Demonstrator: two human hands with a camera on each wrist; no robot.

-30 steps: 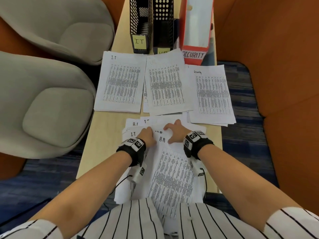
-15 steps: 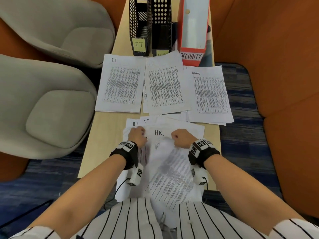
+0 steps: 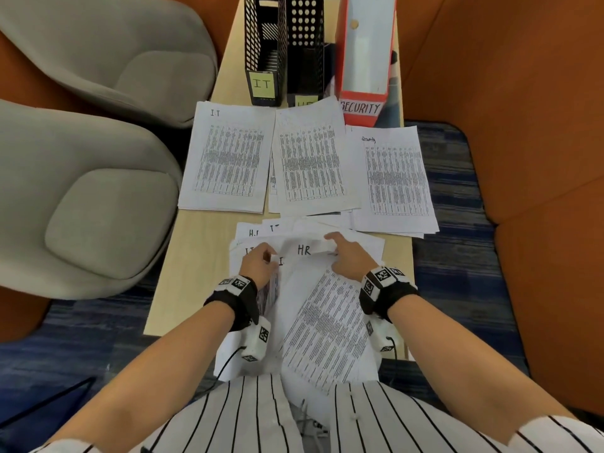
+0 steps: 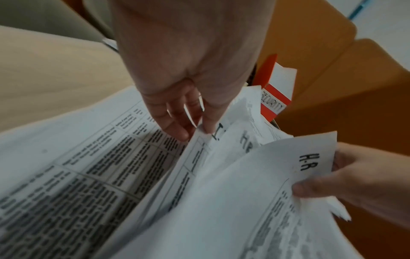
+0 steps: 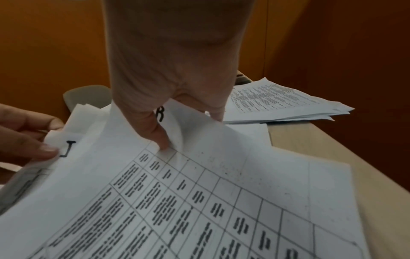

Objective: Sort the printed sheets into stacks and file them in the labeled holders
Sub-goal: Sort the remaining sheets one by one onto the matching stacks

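At the desk's [image 3: 199,243] near end, right hand [image 3: 346,256] has peeled the top H.R sheet [image 3: 327,328] off the unsorted pile [image 3: 366,243], pinching its top edge. Left hand [image 3: 260,263] now pinches an I.T sheet's corner [image 3: 276,259]. Next stop, prob. the HR stack [image 3: 310,161].

Both hands [image 3: 346,256] on unsorted sheets [image 3: 327,328], 3 stacks beyond.

Three holders stand at the table's [image 3: 196,243] far end: IT holder [image 3: 263,60] on my left, HR holder [image 3: 305,53] beside it, SECURITY holder [image 3: 364,60] on my right. Before each lies its stack: IT stack [image 3: 228,158], HR stack [image 3: 310,161], Security stack [image 3: 394,178]. Nearest me, the unsorted pile [image 3: 327,322] lies under my left hand [image 3: 258,264] and right hand [image 3: 346,256].
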